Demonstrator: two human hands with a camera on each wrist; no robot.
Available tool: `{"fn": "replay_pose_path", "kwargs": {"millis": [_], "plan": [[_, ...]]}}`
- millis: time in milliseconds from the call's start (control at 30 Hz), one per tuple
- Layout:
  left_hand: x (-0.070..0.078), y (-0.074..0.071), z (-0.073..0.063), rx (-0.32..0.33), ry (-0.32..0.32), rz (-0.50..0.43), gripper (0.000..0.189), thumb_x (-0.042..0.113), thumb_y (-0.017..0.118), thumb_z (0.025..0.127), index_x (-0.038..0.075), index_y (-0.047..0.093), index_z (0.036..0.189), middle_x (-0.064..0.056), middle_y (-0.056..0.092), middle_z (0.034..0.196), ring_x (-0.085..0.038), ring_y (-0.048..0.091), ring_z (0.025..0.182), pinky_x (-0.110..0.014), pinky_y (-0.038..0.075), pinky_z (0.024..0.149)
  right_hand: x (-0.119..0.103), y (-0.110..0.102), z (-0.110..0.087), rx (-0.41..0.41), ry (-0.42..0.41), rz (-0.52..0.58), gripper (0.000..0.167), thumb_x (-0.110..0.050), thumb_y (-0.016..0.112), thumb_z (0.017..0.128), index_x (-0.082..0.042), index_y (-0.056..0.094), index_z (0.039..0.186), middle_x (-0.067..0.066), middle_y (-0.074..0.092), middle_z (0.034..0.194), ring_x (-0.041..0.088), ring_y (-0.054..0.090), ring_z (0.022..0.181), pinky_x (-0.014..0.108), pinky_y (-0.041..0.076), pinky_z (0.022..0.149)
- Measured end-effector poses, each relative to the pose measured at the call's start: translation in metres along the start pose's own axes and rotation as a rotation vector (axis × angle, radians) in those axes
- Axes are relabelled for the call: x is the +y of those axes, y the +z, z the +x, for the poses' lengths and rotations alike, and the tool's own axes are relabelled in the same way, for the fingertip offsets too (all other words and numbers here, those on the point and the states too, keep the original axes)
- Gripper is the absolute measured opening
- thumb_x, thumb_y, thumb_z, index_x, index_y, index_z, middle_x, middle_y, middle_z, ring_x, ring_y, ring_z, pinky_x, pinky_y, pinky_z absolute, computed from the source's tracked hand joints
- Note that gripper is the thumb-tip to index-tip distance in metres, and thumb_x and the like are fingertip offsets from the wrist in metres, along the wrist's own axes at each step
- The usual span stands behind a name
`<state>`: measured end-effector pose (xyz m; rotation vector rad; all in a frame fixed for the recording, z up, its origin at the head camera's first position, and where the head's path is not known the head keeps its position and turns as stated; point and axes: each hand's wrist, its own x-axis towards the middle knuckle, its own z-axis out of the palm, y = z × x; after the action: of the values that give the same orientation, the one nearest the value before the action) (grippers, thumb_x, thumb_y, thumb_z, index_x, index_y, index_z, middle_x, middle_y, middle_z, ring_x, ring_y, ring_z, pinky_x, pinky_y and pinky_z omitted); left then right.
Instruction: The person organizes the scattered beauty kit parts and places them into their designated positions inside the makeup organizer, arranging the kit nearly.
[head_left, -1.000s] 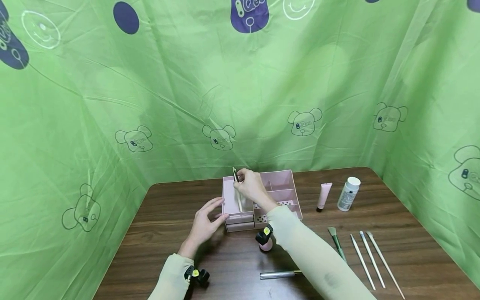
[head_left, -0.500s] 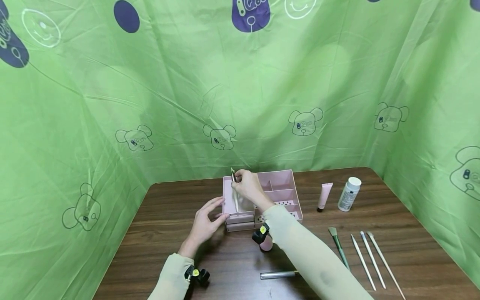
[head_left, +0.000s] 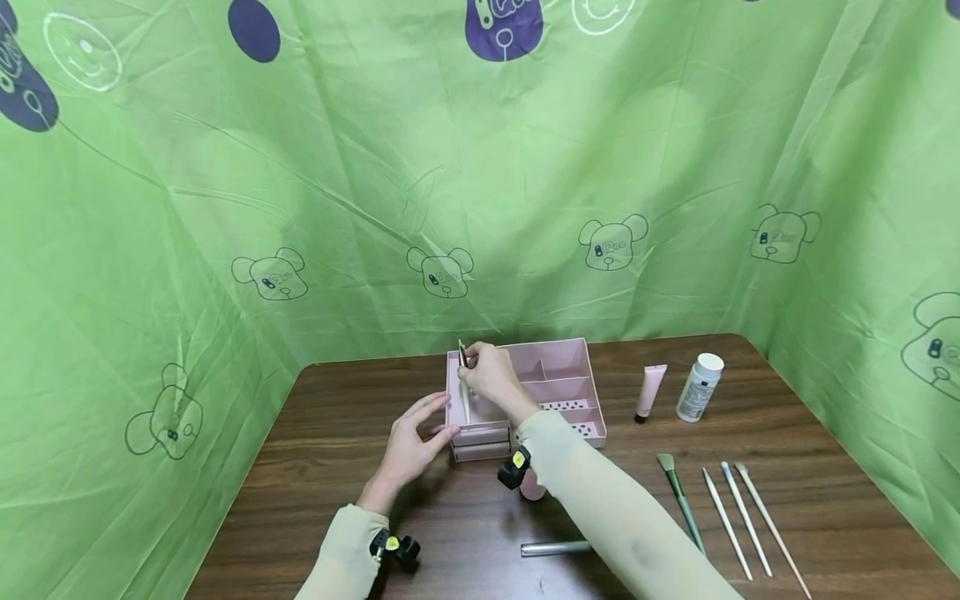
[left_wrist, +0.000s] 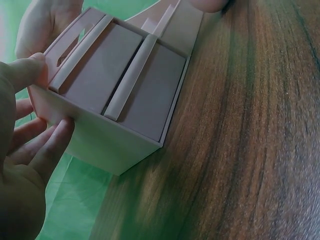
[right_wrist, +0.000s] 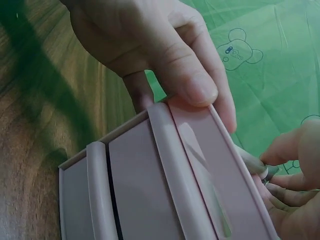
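Note:
A pink desk organizer (head_left: pixel 570 360) with two drawers (left_wrist: pixel 100 72) at its left front stands toward the back of the table. My right hand (head_left: pixel 491 379) reaches over its left top section and pinches a slender makeup brush (head_left: pixel 466 406). The brush leans upright, pale handle down within the section, its dark part and pale tip sticking up past the fingers. In the right wrist view the front wall hides much of it. My left hand (head_left: pixel 408 446) spreads around the front left corner; in the left wrist view, the thumb rests on the top edge and fingertips touch the side wall.
To the right stand a pink tube (head_left: pixel 650 390) and a white bottle (head_left: pixel 699 388). A green brush (head_left: pixel 681 500) and several pale slender sticks (head_left: pixel 727 523) lie nearer. A silver tube (head_left: pixel 553 549) lies in front; a round pink item (head_left: pixel 532 487) sits by the right wrist.
My right hand has shifted slightly left with the brush, which now stands nearer the organizer's left wall and more upright. The left hand has stayed at the corner.

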<state>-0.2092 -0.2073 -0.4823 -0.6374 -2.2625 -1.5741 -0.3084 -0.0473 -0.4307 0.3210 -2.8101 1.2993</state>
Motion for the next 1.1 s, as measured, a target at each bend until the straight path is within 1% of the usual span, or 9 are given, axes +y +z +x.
{"fn": "replay_pose_path", "kwargs": {"millis": [133,233,400,567,633,900,1100], "plan": [[-0.001,0.0,0.0,-0.002,-0.003,-0.003,0.049,0.0,0.075,0.083,-0.012,0.057,0.127,-0.032,0.052,0.132,-0.043,0.058,0.115,-0.045,0.06,0.086,-0.001,0.003,0.0,0.015,-0.011,-0.017,0.038,-0.015,0.074,0.083,-0.006,0.065,0.119,0.007,0.071,0.096,0.014,0.065,0.073,0.02,0.058,0.065],[-0.001,-0.001,0.0,-0.004,-0.009,-0.007,0.049,0.0,0.075,0.083,-0.012,0.057,0.127,-0.032,0.052,0.133,-0.043,0.058,0.115,-0.049,0.059,0.086,-0.002,0.005,0.0,0.012,-0.009,-0.006,0.038,-0.014,0.074,0.083,-0.005,0.065,0.119,0.008,0.071,0.097,0.014,0.065,0.074,0.021,0.058,0.065],[-0.001,-0.001,0.0,-0.01,-0.016,-0.007,0.049,0.0,0.074,0.084,-0.012,0.056,0.127,-0.032,0.051,0.133,-0.042,0.058,0.116,-0.048,0.058,0.087,-0.001,0.009,0.0,-0.004,0.003,0.017,0.04,-0.013,0.074,0.083,-0.003,0.064,0.121,0.009,0.07,0.096,0.015,0.065,0.074,0.02,0.057,0.062],[0.0,-0.001,0.0,-0.007,-0.021,0.002,0.049,0.0,0.075,0.083,-0.011,0.057,0.127,-0.031,0.052,0.133,-0.041,0.058,0.116,-0.04,0.059,0.087,0.0,0.012,0.0,0.004,-0.002,-0.008,0.039,-0.015,0.074,0.083,-0.005,0.064,0.12,0.007,0.07,0.095,0.016,0.065,0.079,0.021,0.057,0.067],[0.0,-0.001,0.0,-0.006,-0.024,0.001,0.049,0.0,0.075,0.083,-0.011,0.057,0.127,-0.031,0.052,0.133,-0.041,0.059,0.116,-0.039,0.059,0.087,-0.001,0.012,0.0,-0.002,0.009,-0.001,0.039,-0.015,0.073,0.084,-0.005,0.064,0.12,0.007,0.07,0.095,0.016,0.065,0.079,0.022,0.057,0.067],[0.0,-0.001,0.0,-0.003,-0.024,-0.007,0.048,-0.001,0.074,0.083,-0.012,0.057,0.127,-0.031,0.051,0.134,-0.043,0.058,0.115,-0.047,0.059,0.086,-0.003,0.013,-0.001,-0.019,0.032,0.018,0.04,-0.014,0.073,0.085,-0.002,0.063,0.121,0.012,0.07,0.098,0.017,0.065,0.075,0.02,0.057,0.061],[-0.001,0.0,0.0,0.002,-0.012,-0.002,0.048,0.0,0.075,0.083,-0.011,0.057,0.127,-0.031,0.052,0.133,-0.043,0.059,0.114,-0.046,0.059,0.086,-0.002,0.012,-0.001,-0.033,0.065,0.015,0.04,-0.017,0.074,0.084,-0.004,0.063,0.12,0.009,0.067,0.096,0.016,0.063,0.076,0.023,0.057,0.065]]}}
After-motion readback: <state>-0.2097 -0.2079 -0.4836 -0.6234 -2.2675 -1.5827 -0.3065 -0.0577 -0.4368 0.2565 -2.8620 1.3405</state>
